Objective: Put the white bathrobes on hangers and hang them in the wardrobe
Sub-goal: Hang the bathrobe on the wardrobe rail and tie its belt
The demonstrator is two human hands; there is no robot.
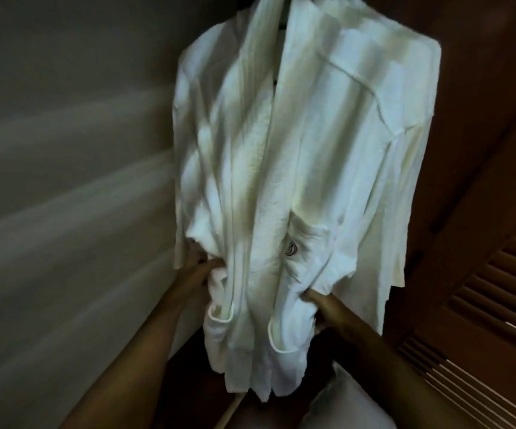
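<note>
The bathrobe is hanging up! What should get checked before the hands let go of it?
1. Bathrobe hangs from above, shoulders spread: ok.
2. Hanger hook on the rail: cannot tell, it is out of view.
3. Left hand grips the robe's left side: ok.
4. Right hand grips the front below the pocket: ok.
5. Front panels hanging straight: not ok, bunched at both hands.
6. Louvred door clear of the robe: ok.

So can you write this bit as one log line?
step: straightening hung robe | white fabric bathrobe: hanging | left hand: grips robe | right hand: grips robe | place: wooden wardrobe
</note>
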